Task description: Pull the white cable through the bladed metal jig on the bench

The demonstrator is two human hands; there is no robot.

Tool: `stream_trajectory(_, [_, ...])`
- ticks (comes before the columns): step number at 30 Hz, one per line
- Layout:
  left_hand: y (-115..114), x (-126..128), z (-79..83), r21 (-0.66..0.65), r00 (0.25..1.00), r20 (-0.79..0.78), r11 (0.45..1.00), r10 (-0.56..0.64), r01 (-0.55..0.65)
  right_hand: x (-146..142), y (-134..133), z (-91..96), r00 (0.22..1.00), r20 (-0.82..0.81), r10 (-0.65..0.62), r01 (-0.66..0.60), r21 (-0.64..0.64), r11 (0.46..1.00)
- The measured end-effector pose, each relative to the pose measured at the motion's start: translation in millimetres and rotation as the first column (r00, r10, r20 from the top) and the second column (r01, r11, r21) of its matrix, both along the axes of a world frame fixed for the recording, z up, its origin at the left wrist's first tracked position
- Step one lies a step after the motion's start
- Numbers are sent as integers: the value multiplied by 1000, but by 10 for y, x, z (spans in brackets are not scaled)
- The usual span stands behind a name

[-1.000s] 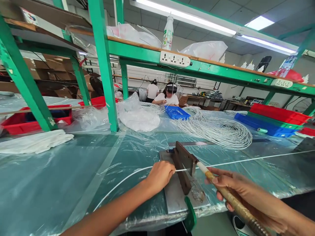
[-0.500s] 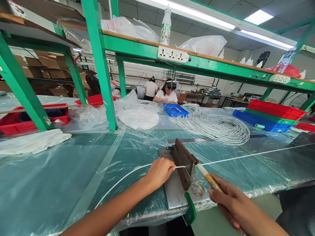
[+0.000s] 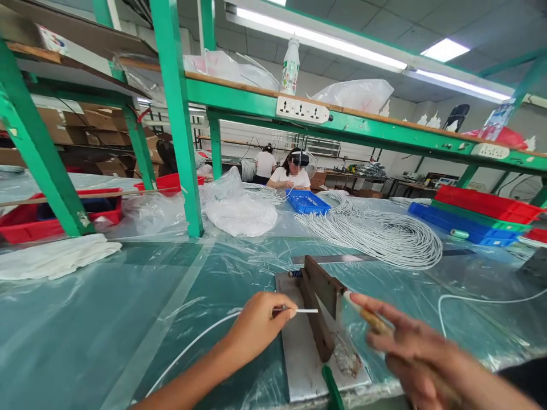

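Note:
My left hand [image 3: 262, 319] pinches a thin white cable [image 3: 196, 339]. Its short end sticks out past my fingertips to the lower bar of a small lever cutter [image 3: 329, 290]. The cutter's brown blade arm is tilted up, leaving a gap above the bar. My right hand [image 3: 410, 341], blurred, is around the cutter's pale wooden handle [image 3: 371, 320], index finger stretched along it. A separate white cable [image 3: 442, 310] curves on the table to the right. Clear scraps [image 3: 347, 356] lie on the cutter's metal base plate [image 3: 294, 364].
A green clamp handle [image 3: 331, 387] juts at the table's front edge. Beyond lie coiled white cables [image 3: 384, 239], a blue tray [image 3: 307, 202], stacked trays [image 3: 482, 205] and plastic bags [image 3: 241, 219]. A green shelf post [image 3: 176, 125] stands left. A person [image 3: 290, 173] sits opposite.
The straight cable through the cutter is now parted; its right piece has dropped into a curve. My left hand has drawn slightly back. My right fingers have loosened on the handle.

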State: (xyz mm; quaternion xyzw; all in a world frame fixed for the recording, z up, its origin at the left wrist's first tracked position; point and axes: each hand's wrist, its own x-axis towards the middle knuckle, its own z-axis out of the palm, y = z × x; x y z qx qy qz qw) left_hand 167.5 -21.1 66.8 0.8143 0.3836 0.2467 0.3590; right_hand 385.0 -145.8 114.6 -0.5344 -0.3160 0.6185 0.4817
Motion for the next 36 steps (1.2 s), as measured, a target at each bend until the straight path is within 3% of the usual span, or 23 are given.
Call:
stream_trajectory(4, [-161,-74,154,-148,999,39,988,-36,41,107,635,752,985,-168,24,3,161,987])
stream_trajectory(6, [-255,-121,220,-194,998,33,979,-61,67,111,1042,958,984,-155,89,-54,215,975])
stream_trajectory(8, [-336,-175,263,-282,996,46,955,-80,90,97,1468,1047,989,-85,124,-100,243,965])
stream_trajectory(11, [-409,-261,300,-455,988,114,878,-108,149,68,2064,1023,992,124,19,-49,246,968])
stream_trajectory(15, [-436,-359,352,-537,973,196,817,-122,210,22,2628,849,951,288,-114,37,259,965])
stream_trajectory(18, [-429,-403,402,-530,961,260,819,-90,220,-29,2853,684,913,364,-185,84,274,958])
stream_trajectory(21, [-411,-429,450,-451,962,267,874,-64,183,-89,2966,550,891,411,-192,87,259,962])
stream_trajectory(24, [-404,-457,511,-400,974,220,906,-52,138,-119,2978,530,885,431,-174,64,258,964])
stream_trajectory(27, [-414,-502,617,-391,972,233,911,-37,129,-122,2810,614,863,434,-258,94,364,926])
stream_trajectory(29, [-420,-533,714,-399,964,266,911,4,106,-155,2535,643,849,415,-326,102,476,873])
stream_trajectory(31, [-415,-548,821,-401,940,336,912,61,84,-260,2112,586,857,426,-290,12,547,837])
stream_trajectory(33, [-399,-527,932,-388,893,437,918,105,81,-457,1580,428,865,496,-79,-226,525,820])
stream_trajectory(34, [-387,-499,987,-377,864,489,923,122,83,-582,1301,324,808,571,145,-471,477,742])
stream_trajectory(36, [-356,-415,1091,-349,801,582,933,142,89,-852,789,113,676,532,509,-725,359,588])
